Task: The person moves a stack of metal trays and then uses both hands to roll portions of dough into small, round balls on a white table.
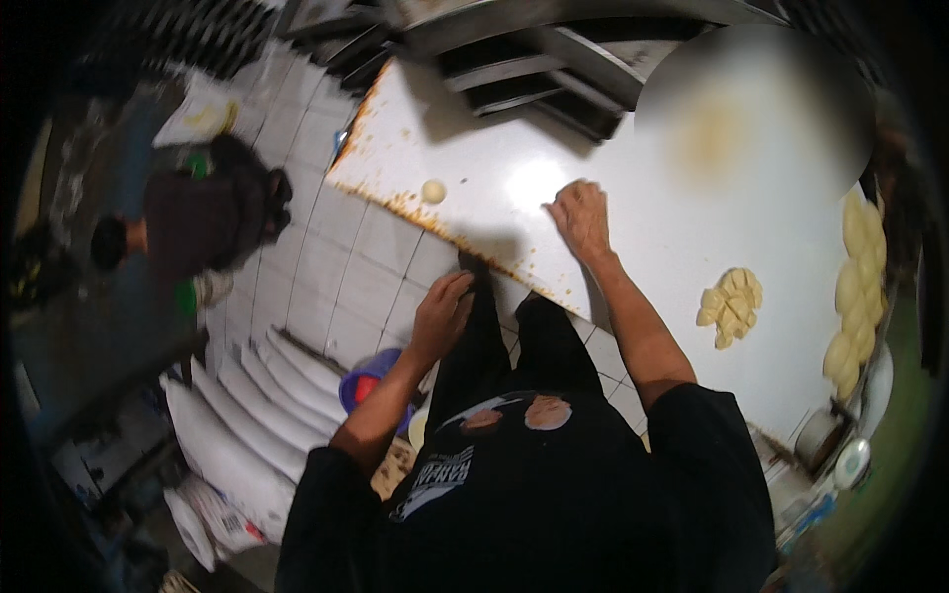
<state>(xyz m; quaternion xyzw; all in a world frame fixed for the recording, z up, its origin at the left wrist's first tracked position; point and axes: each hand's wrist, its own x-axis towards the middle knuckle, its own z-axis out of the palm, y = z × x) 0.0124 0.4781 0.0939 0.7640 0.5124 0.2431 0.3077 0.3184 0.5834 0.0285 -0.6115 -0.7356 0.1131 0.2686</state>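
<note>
Black shirt spans the foreground. Left hand hangs loosely curled beside the table; right hand bends on top (whether either holds anything, I cannot tell). Dough ball lies near the edge, cut dough to the right.

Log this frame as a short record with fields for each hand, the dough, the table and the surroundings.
Left hand: off the table's near edge, fingers curled, nothing seen in it
Right hand: over the table, fingers curled; cannot tell whether it holds anything
Single dough: small pale ball near the stained edge
Dough pieces: clustered to the right
Long dough shapes: along the far right
Table: white
Pans: dark metal, top
Floor level: white sacks, lower left
Other person: left side
</note>
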